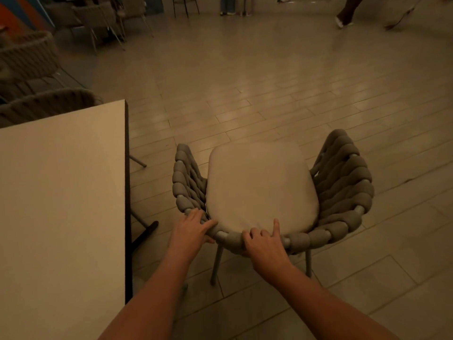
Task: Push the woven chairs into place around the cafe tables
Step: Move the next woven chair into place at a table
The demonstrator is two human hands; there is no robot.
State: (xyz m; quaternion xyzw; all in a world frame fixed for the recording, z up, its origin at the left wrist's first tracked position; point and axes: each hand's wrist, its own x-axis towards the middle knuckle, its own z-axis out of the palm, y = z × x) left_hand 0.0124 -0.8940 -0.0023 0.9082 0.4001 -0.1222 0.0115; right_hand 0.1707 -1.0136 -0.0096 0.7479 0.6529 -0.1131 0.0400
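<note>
A woven chair point(343, 182) with thick grey rope sides and a pale seat cushion point(259, 185) stands on the tiled floor, just right of a pale cafe table point(61, 192). Its curved back rim is nearest me. My left hand point(191, 229) grips the rim at its left corner, thumb under and fingers over the rope. My right hand point(263, 244) grips the rim's middle, fingers curled over it with the forefinger raised onto the cushion edge.
More woven chairs stand at the left point(27, 57) and behind the table point(49, 104), others at the back left point(98, 18). The table's dark foot point(144, 234) sticks out by the chair. A person's legs point(346, 11) walk at the far right.
</note>
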